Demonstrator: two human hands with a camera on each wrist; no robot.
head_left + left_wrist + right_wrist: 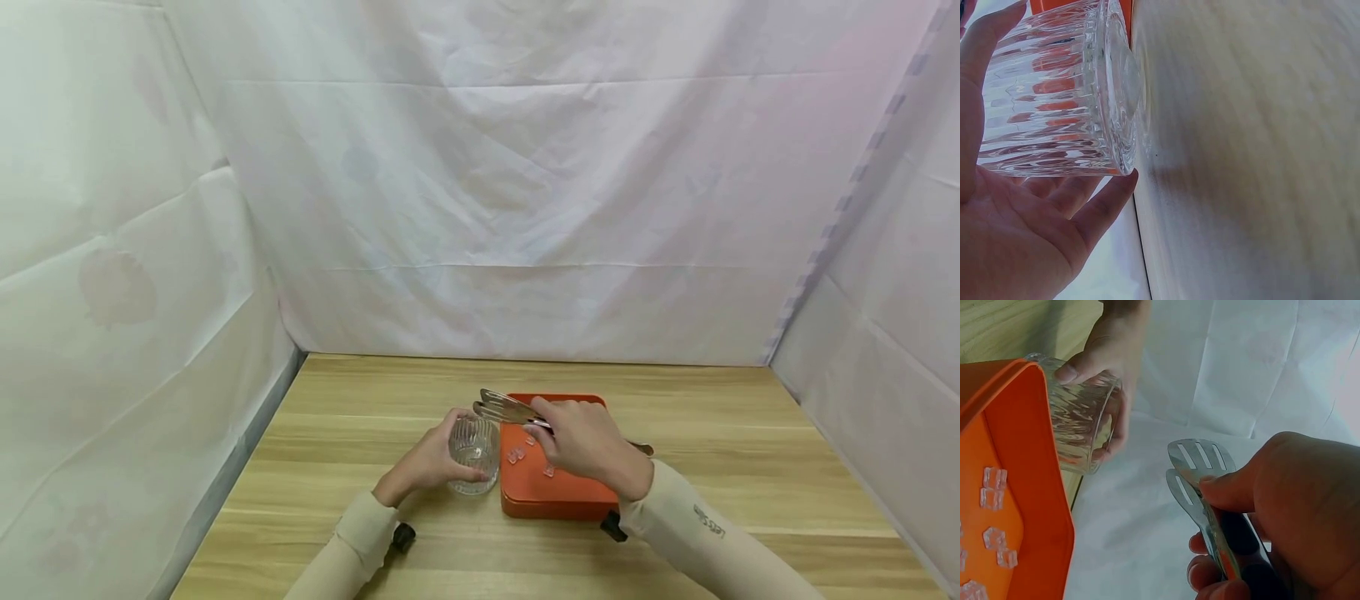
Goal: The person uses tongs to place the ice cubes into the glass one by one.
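My left hand (427, 460) grips a clear ribbed glass (474, 446), thumb on the near side and fingers around the far side. The glass stands upright on the table, just left of an orange box (558, 507). In the right wrist view, several small clear ice-like cubes (994, 489) lie on the box floor. Above the box, my right hand (588, 437) holds metal tongs (504, 407) with slotted ends. Their tips point left, over the gap near the glass rim, and no cube shows between them. Whether the glass holds anything is hard to tell.
The wooden table (375, 433) carries the box and the glass. White cloth (487, 217) hangs behind the table and along both sides. Dark wrist straps (403, 537) show under the light sleeves.
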